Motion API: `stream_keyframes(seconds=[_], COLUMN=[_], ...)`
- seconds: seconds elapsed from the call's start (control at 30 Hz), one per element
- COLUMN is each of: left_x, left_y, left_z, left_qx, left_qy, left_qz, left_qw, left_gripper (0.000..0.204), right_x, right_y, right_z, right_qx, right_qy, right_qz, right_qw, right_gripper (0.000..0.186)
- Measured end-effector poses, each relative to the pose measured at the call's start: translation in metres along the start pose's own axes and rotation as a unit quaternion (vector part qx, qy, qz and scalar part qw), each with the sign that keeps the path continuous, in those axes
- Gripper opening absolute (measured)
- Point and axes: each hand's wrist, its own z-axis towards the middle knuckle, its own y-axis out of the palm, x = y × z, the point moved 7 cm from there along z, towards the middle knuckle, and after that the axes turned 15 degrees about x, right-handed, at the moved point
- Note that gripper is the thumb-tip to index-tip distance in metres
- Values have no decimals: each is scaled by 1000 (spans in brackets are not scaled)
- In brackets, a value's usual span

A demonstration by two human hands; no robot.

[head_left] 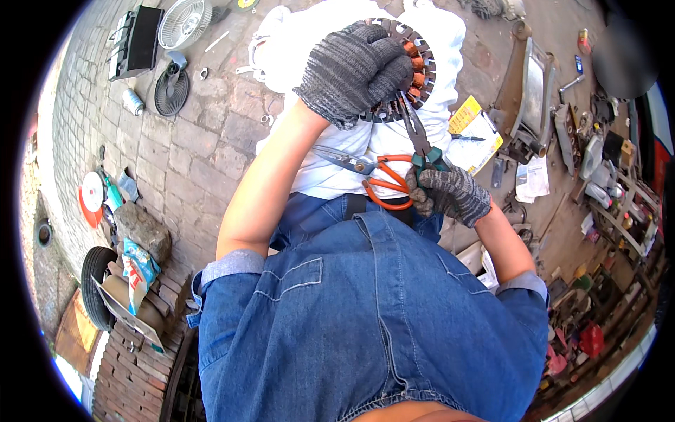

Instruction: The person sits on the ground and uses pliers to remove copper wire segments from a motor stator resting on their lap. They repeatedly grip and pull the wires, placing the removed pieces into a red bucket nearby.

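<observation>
Curling its fingers over one round slotted metal ring with copper coils (420,65), the grey-gloved left grip (358,70) holds it; the ring shows beneath and rightward. The grey-gloved right grip (451,193) wraps around one pair of green-handled long-nosed metal pliers (415,128). Just left of it lies one pair of orange-handled metal snips (361,167).

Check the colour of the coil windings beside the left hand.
The coil windings are coppery orange, showing best in the head view.
</observation>
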Motion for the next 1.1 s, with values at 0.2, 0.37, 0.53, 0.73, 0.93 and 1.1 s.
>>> stream_keyframes(seconds=[0.2, 0.37, 0.53, 0.73, 0.93, 1.1], left_x=[2, 4, 3, 2, -2, -3], left_y=[-3, -3, -3, -4, -2, 1], left_z=[1, 4, 6, 6, 6, 3], left_qx=[11, -7, -8, -16, -26, -19], left_qy=[13, 15, 27, 39, -24, 25], left_qz=[7, 19, 13, 3, 3, -14], left_qw=[1000, 1000, 1000, 999, 999, 999], left_gripper=[27, 23, 22, 22, 22, 32], right_x=[6, 6, 10, 11, 12, 21], right_y=[2, 7, 7, 14, 19, 1], right_z=[4, 2, 3, 2, -8, -16], right_qx=[-67, -125, -202, -222, -121, -109], right_qy=[62, 79, 114, 130, 100, 90], right_qz=[50, 63, 100, 109, 6, -40], right_qw=[995, 987, 967, 960, 988, 989], right_gripper=[31, 35, 39, 38, 63, 73])
